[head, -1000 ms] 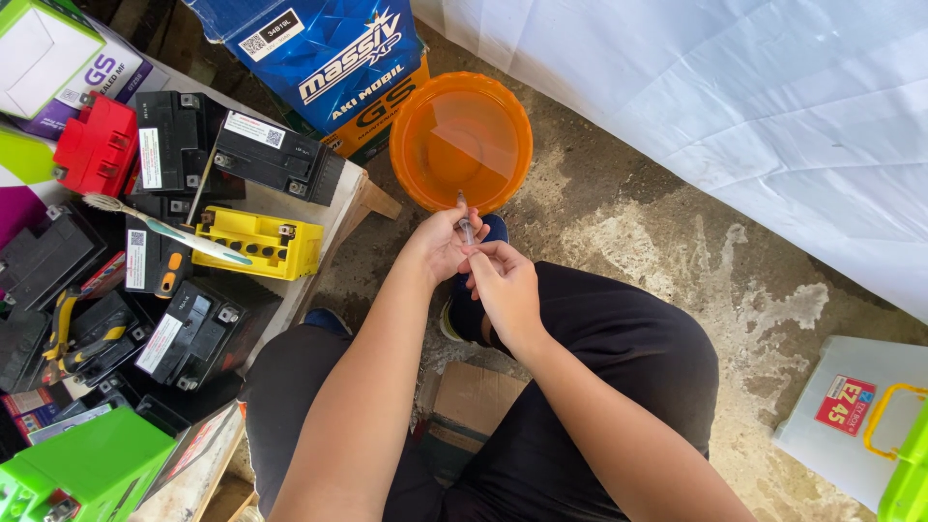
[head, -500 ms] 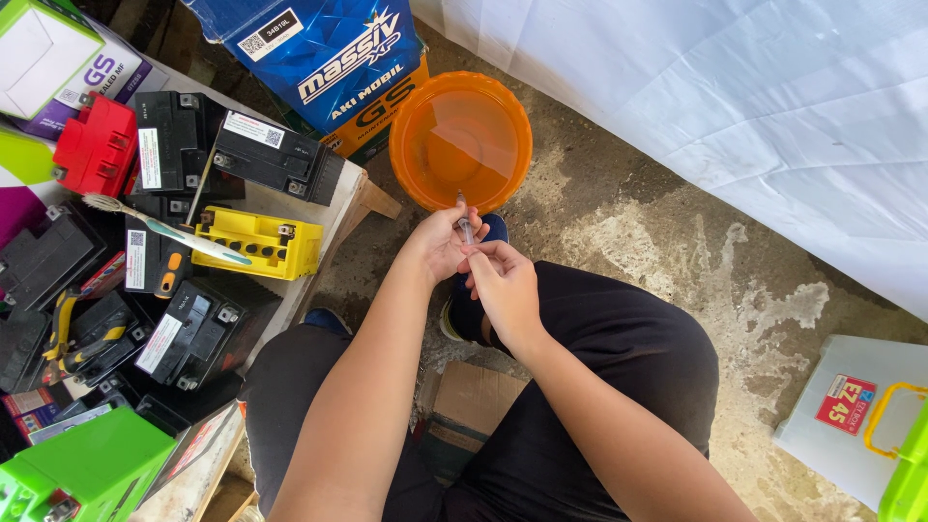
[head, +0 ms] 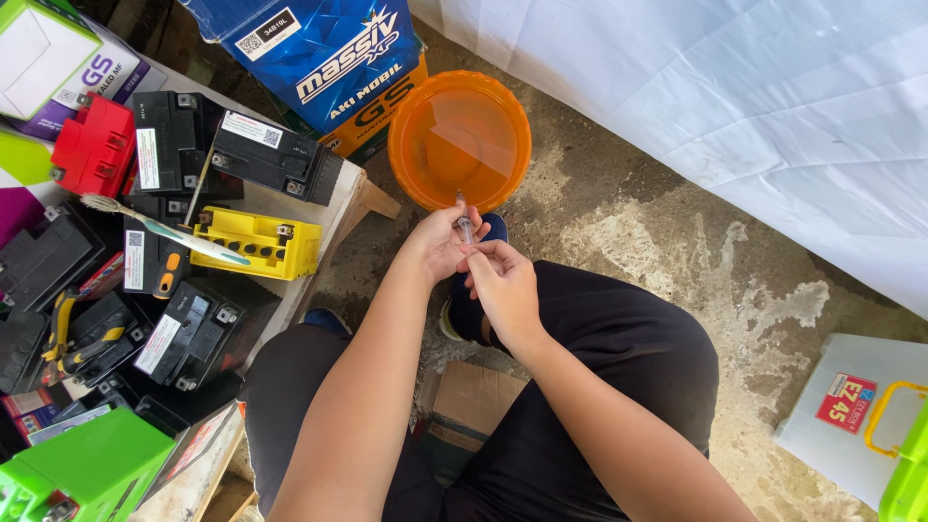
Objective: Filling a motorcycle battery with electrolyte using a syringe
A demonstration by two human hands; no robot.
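The syringe [head: 465, 222] is pinched between fingers of the left hand [head: 440, 244] and right hand [head: 503, 285]; its tip is best kept steady over the orange bucket [head: 459, 135].

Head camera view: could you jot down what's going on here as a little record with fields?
Left hand: left hand grips a thin clear syringe
Right hand: right hand pinches the syringe's lower end
Syringe tip: points into the orange bucket
Bucket: stands on the concrete floor, liquid inside
Person's left: low table crowded with small batteries, among them a yellow battery and a red battery
On the batteries: a toothbrush
Behind bucket: blue box
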